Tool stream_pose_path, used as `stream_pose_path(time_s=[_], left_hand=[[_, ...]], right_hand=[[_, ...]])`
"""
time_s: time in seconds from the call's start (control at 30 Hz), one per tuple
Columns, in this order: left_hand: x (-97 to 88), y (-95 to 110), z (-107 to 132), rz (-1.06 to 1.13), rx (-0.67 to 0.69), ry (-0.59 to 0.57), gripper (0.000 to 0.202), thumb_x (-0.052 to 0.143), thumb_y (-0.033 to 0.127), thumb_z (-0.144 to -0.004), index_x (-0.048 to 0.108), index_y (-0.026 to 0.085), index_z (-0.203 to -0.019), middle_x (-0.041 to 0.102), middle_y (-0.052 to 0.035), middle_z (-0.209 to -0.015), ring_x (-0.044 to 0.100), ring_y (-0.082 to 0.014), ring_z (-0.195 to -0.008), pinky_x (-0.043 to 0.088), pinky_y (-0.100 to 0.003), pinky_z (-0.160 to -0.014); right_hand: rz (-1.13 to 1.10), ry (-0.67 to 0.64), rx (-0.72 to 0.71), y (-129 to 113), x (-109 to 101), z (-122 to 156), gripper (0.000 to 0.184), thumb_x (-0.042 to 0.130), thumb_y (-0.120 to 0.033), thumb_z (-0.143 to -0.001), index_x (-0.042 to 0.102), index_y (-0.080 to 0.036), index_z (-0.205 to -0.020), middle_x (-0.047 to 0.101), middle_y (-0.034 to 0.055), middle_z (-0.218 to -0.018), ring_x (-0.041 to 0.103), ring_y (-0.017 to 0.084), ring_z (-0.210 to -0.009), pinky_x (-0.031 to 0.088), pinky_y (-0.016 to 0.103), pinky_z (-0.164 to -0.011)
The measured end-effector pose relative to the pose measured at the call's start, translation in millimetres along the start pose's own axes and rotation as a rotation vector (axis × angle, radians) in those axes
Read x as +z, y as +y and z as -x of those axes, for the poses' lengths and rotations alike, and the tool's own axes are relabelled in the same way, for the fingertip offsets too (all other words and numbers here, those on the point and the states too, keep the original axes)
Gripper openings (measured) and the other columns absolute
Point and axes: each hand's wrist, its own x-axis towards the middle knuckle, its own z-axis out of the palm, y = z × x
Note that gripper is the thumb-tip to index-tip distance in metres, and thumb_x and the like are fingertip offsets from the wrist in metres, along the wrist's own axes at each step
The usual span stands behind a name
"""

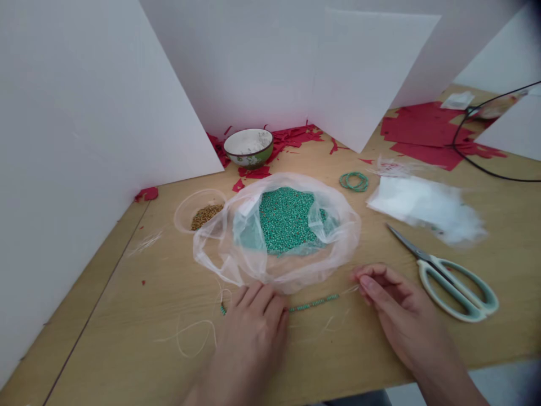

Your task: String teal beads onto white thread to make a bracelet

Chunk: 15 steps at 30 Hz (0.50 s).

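Observation:
A strand of green beads (313,304) with a few gold ones among them lies on the table. My left hand (256,321) rests over its middle, fingers bent and pressed together, hiding part of the strand. On the left, a short beaded bit and loose pale thread (194,322) come out from under that hand. My right hand (395,310) pinches the thin thread at the strand's right end between thumb and forefinger. Just beyond both hands sits a clear plastic bag (338,248), opened wide, full of green beads (287,220).
Scissors (452,282) lie right of my right hand, near white plastic bags (422,203). Coiled green bead strings (354,181) are behind. A clear dish (181,211) of gold beads and a bowl (249,148) stand back left. Red paper scraps (422,129) lie along white boards (262,62).

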Motion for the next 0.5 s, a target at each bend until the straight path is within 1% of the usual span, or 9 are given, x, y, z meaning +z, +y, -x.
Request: stream_pose_path(time_s=[0.1,0.23,0.3,0.4,0.5], left_hand=[[2.3,4.8,-4.3,0.043,0.001,0.025,0.012,0.054,0.018,-0.091,0.066,0.021,-0.091,0.065,-0.0030,-0.091,0.057,-0.0241,-0.089,0.048,-0.044,-0.078],[9.3,12.7,-12.5,0.054,0.010,0.020,0.015,0.052,0.018,-0.092,0.066,0.020,-0.088,0.064,-0.0031,-0.088,0.057,-0.0237,-0.088,0.048,-0.044,-0.078],[11.3,14.9,-14.4,0.039,0.009,0.010,0.017,0.050,0.017,-0.093,0.066,0.019,-0.085,0.063,-0.0035,-0.087,0.056,-0.0237,-0.086,0.048,-0.044,-0.078],[10.1,17.2,-14.9,0.023,0.003,0.006,0.018,0.050,0.017,-0.093,0.065,0.019,-0.084,0.063,-0.0037,-0.086,0.056,-0.0237,-0.086,0.049,-0.044,-0.078],[8.0,22.5,-17.4,0.031,-0.007,0.000,0.012,0.054,0.018,-0.091,0.066,0.019,-0.088,0.064,-0.0043,-0.089,0.057,-0.0245,-0.088,0.049,-0.044,-0.078]], right_hand=[[-0.076,-0.060,0.039,1.9,-1.0,0.1,0.016,0.065,-0.041,-0.088,0.065,-0.026,-0.093,0.062,0.0008,-0.091,0.051,0.014,-0.079,0.039,0.026,-0.068],[-0.105,-0.067,0.033,3.9,-1.6,0.8,0.014,0.065,-0.038,-0.088,0.065,-0.025,-0.093,0.061,0.0007,-0.094,0.050,0.013,-0.077,0.038,0.025,-0.067],[-0.107,-0.070,0.024,3.9,-1.4,1.0,0.014,0.065,-0.038,-0.089,0.065,-0.025,-0.093,0.060,0.0003,-0.092,0.049,0.013,-0.077,0.038,0.025,-0.067],[-0.105,-0.070,0.016,2.6,-0.8,0.7,0.014,0.065,-0.038,-0.089,0.065,-0.025,-0.094,0.059,-0.0004,-0.089,0.049,0.013,-0.077,0.038,0.024,-0.068],[-0.093,-0.082,0.022,-0.6,0.3,0.5,0.015,0.064,-0.038,-0.089,0.065,-0.024,-0.093,0.059,0.0002,-0.087,0.049,0.014,-0.076,0.038,0.025,-0.068]])
